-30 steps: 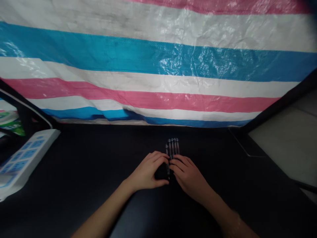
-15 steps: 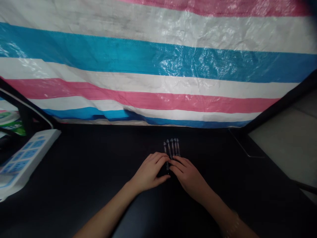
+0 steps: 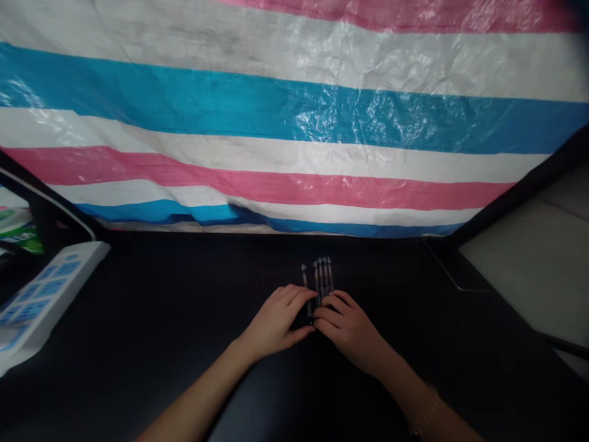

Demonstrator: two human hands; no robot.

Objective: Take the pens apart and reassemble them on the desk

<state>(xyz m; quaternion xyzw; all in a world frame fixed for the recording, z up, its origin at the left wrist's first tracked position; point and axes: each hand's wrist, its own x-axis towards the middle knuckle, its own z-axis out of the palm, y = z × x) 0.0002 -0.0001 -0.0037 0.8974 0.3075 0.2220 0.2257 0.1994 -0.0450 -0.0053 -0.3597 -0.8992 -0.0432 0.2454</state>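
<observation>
A lone pen (image 3: 305,277) is seen lying lengthwise on the dark worktop (image 3: 175,294), just left of a close row of pens (image 3: 325,274), with a narrow gap left between them. The lone pen is arched over by the left hand (image 3: 280,316); in that grip the thumb and forefinger are parted, with the pen's near part seen between them, but whether it is pinched cannot be told. The near ends of the row are covered by the right hand (image 3: 350,328), whose fingers are bent; whether anything is clamped there cannot be told either.

The row could be splayed if its near ends were pushed unevenly by the right fingertips. The lone pen could be rolled away or skewed if it were pressed off-centre, since slim barrels are likely to be turned by a light touch. The two hands are nearly met at the fingertips, so a pen could be nudged by one while being steadied by the other. Edges could also be misjudged, as dark barrels are poorly told from the dark surface.
</observation>
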